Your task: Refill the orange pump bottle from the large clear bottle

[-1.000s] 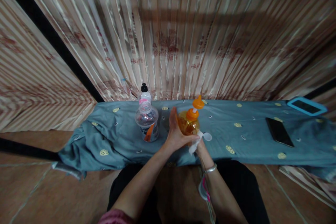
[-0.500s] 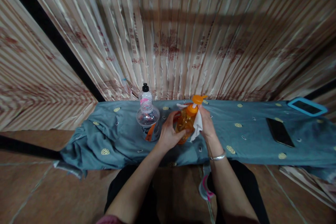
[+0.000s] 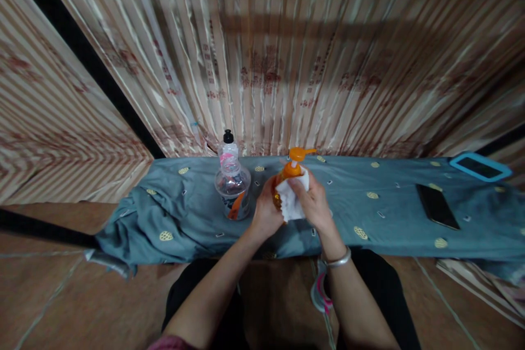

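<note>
An orange pump bottle (image 3: 292, 167) stands on a low surface covered by a teal cloth (image 3: 184, 213). My left hand (image 3: 264, 210) is wrapped round the bottle's left side. My right hand (image 3: 314, 202) presses a white tissue (image 3: 290, 201) against the bottle's front, just below the orange pump head. Most of the bottle's body is hidden behind the tissue and my fingers. A silver bangle sits on my right wrist.
A clear bottle (image 3: 232, 183) with a black cap stands just left of the orange one. A black phone (image 3: 437, 206) lies to the right, and a blue-framed tablet (image 3: 479, 167) at the far right. Striped curtains hang close behind. Brown floor tiles lie below.
My right hand carried the tissue from the bottle's base up its right side and now across its front. My left hand's grip shifted slightly.
</note>
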A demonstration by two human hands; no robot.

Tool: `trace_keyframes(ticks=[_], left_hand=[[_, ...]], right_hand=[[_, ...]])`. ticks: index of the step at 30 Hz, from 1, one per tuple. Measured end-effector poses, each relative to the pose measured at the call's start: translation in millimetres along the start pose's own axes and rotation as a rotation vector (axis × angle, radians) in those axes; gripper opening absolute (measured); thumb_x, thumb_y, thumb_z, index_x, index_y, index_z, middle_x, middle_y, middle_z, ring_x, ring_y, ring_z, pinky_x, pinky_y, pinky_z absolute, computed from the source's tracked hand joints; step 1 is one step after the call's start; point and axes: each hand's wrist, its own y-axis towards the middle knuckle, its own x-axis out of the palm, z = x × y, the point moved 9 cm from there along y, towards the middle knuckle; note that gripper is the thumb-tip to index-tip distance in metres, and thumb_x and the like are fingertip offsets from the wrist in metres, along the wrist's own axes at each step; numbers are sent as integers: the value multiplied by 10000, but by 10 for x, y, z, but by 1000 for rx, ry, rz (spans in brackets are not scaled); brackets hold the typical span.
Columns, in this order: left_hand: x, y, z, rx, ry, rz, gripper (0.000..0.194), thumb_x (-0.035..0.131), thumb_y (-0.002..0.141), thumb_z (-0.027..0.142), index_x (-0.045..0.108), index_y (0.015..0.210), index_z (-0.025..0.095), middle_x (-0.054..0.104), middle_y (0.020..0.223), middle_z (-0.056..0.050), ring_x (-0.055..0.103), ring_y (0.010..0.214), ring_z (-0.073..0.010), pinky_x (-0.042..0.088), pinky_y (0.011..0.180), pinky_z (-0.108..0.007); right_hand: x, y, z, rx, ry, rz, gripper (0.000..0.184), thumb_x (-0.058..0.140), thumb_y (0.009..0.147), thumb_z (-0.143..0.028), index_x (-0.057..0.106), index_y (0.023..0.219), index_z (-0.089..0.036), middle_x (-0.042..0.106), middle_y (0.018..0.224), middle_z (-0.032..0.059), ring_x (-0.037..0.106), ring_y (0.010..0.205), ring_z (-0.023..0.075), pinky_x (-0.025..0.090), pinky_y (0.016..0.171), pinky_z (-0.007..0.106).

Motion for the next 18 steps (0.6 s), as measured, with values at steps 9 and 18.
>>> trace_keyframes(ticks=[9,18], left_hand=[[114,24,36,-4,-38,-103,592,672,600,107,470,1150,193,663,1034,-52,645,878,-203,535,801,-344],[105,49,-40,-33,-176,-94,761,733,554,134,402,1236,198,602,1198,-85,611,1037,-231,503,909,-383]], right_hand=[[-20,243,-192,-55,96,-54,332,531,938,-448,593,1076,-153,601,980,35,565,770,168,434,629,236],[25,109,270,14,136,20,486,511,908,-591,569,1091,-145,608,989,61,571,887,196,438,793,290]])
